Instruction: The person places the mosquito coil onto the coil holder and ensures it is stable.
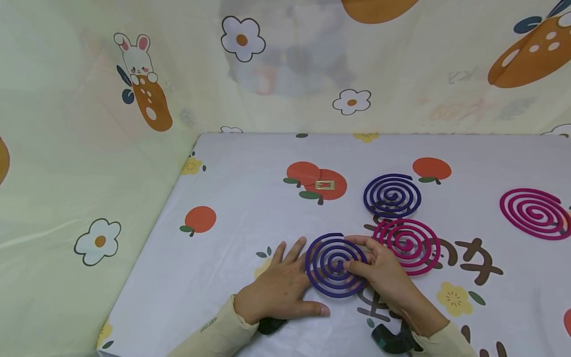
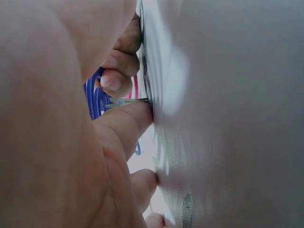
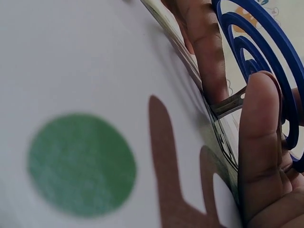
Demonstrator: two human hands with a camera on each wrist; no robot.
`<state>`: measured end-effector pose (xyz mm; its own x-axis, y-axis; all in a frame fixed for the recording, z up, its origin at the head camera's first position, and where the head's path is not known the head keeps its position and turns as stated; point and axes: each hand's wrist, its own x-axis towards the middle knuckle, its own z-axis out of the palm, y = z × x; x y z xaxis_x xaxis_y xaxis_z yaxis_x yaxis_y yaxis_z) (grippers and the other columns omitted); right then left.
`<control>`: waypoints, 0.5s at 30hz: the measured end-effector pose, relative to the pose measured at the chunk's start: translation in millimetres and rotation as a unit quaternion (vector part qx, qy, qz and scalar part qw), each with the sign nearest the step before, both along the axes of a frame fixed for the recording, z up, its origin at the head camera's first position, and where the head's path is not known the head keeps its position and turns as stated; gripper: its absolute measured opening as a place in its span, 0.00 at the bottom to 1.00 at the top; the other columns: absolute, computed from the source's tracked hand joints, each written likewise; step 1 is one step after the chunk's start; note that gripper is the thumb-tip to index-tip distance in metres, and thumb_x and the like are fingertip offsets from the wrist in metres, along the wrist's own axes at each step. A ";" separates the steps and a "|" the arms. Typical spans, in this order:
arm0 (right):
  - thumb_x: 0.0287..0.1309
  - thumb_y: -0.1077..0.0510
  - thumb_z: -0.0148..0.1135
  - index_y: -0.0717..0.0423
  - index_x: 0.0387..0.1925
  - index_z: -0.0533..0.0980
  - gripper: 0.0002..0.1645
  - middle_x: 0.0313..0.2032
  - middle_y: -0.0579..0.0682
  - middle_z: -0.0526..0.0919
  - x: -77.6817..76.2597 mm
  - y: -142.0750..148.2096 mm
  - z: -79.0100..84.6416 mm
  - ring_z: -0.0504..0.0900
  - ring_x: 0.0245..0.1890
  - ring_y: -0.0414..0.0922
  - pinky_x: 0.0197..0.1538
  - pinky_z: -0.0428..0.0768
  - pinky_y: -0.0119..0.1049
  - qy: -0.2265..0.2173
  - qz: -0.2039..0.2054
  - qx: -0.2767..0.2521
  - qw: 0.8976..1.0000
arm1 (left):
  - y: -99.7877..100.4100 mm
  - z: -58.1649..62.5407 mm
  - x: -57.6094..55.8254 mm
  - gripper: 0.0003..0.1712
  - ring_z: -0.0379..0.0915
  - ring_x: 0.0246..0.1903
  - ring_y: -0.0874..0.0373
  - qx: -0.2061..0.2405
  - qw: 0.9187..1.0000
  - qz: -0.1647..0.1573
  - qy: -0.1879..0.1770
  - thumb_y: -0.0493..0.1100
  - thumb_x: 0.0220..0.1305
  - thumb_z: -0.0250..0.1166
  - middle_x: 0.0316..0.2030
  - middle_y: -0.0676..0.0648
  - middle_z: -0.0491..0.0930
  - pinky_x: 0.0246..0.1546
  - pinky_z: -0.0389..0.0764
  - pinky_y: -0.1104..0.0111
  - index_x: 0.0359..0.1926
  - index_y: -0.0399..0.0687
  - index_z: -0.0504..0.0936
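Observation:
My right hand (image 1: 388,270) pinches a dark blue mosquito coil (image 1: 335,292) between thumb and fingers, thumb near its centre. In the right wrist view the coil (image 3: 278,28) stands tilted above the table. Flat on the cloth to the left lies my left hand (image 1: 285,287), fingers spread, its index finger partly behind the coil. A thin metal coil stand (image 3: 230,104) shows between the hands, under the coil. In the left wrist view a fingertip of the left hand (image 2: 135,114) is right at this stand (image 2: 126,101). From the head view the coil hides it.
Just beyond the right hand lie a pink coil (image 1: 419,267) and another dark blue coil (image 1: 392,196). A second pink coil (image 1: 535,213) is at the far right. A small gold metal stand (image 1: 324,185) lies on the printed tablecloth (image 1: 241,188). Patterned curtains (image 1: 285,114) border the table.

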<state>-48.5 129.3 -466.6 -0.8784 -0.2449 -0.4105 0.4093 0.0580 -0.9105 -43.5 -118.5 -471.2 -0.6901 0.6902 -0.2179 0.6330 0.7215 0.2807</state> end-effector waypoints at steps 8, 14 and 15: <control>0.67 0.66 0.64 0.63 0.73 0.61 0.37 0.51 0.60 0.87 -0.3 -0.1 -2.2 0.87 0.39 0.45 0.46 0.87 0.35 0.002 -0.004 -0.009 1.000 | 0.6 0.8 0.2 0.55 0.35 0.82 0.40 -0.004 1.000 -0.001 0.005 0.83 0.62 0.55 0.83 0.52 0.47 0.74 0.48 0.33 0.83 0.72 0.50; 0.68 0.67 0.64 0.63 0.73 0.62 0.36 0.52 0.61 0.86 -0.2 -0.4 -2.7 0.87 0.39 0.45 0.46 0.87 0.36 0.005 -0.013 -0.007 1.000 | 0.4 1.0 -0.4 0.55 0.34 0.82 0.40 -0.002 1.000 -0.001 0.003 0.82 0.62 0.55 0.84 0.52 0.46 0.74 0.47 0.33 0.84 0.73 0.49; 0.68 0.67 0.64 0.63 0.73 0.62 0.36 0.52 0.61 0.86 -0.2 -0.5 -2.6 0.87 0.39 0.45 0.46 0.87 0.35 0.005 -0.014 -0.006 1.000 | 0.3 0.9 -0.3 0.55 0.34 0.82 0.40 -0.001 1.000 -0.001 0.003 0.82 0.62 0.55 0.84 0.52 0.46 0.74 0.47 0.33 0.83 0.73 0.49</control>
